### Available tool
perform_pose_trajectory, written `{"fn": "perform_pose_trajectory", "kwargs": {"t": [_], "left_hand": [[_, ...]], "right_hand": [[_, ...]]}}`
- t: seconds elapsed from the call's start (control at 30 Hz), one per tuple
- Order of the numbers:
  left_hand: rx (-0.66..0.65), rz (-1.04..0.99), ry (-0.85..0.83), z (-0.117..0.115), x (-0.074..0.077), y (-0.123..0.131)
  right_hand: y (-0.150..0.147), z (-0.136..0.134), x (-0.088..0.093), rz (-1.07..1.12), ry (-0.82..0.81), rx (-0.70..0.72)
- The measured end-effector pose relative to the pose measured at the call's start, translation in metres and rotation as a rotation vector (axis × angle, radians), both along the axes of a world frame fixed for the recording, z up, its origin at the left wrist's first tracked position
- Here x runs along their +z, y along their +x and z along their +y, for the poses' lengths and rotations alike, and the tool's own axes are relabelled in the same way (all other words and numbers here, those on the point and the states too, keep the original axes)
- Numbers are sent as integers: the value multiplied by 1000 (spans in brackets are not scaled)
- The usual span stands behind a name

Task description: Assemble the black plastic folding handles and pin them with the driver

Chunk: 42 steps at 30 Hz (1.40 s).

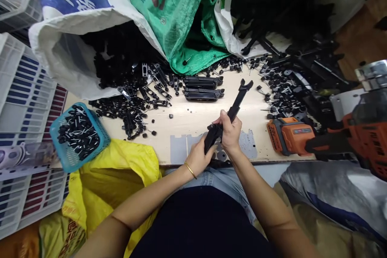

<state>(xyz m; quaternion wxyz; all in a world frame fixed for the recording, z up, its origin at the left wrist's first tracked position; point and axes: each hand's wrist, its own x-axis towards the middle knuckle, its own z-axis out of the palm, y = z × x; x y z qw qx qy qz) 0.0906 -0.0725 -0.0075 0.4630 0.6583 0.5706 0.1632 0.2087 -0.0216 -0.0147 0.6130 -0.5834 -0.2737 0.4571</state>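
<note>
A long black plastic arm with a forked end (234,109) slants up and to the right over the table's front part. My left hand (199,156) is closed around its lower, thicker part. Higher up, my right hand (231,131) wraps round the shaft, close to where the pieces join. My fingers hide the joint between them. Beyond my hands lie two similar folded black plastic pieces (203,94), side by side on the wooden table (193,117). Grey patches (178,149) mark the table edge below my hands.
Small black parts (133,113) spill from a white sack (42,44) at left. A blue basket (104,137) holds black-headed pins. More black-headed pins (281,92) lie at right, near an orange cordless drill (356,129). A green sack (178,28) stands behind; a yellow bag (142,157) hangs in front.
</note>
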Motion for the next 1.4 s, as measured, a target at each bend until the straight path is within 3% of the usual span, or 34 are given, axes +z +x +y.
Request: {"fn": "perform_pose_trajectory", "kwargs": {"t": [0.13,0.3,0.47,0.63,0.73,0.87,0.9,0.97,1.03,1.1,1.23,1.3,1.4], "left_hand": [[-107,-231,-181,12,5,-8],[177,-610,-564,22,2,-5],[295,-851,-670,17,0,2],[277,-847,-690,22,1,-2],[148,-758,-615,34,1,-16],[-288,-439,-263,33,14,-31],[-325,-272,-136,28,17,-30],[-225,86,118,17,21,-21],[-116,311,262,11,19,-12],[-71,392,305,15,14,-12],[-113,457,317,37,9,-40],[-254,442,309,43,14,-55],[-538,407,306,37,29,-67]], "right_hand": [[4,-7,-2,-3,-46,22],[-10,-20,10,-34,-61,-17],[-16,-21,16,-50,-55,-16],[-15,-18,16,-64,-34,56],[-15,-14,10,-69,-39,13],[-16,-2,-4,-62,-72,-164],[-17,2,-6,-25,-88,-212],[-21,10,-7,59,-116,-244],[-20,13,-2,70,-118,-144],[-10,8,7,-89,-70,-14],[34,-18,30,-886,123,22],[52,-31,37,-1304,204,336],[62,-47,46,-1555,172,1099]]}}
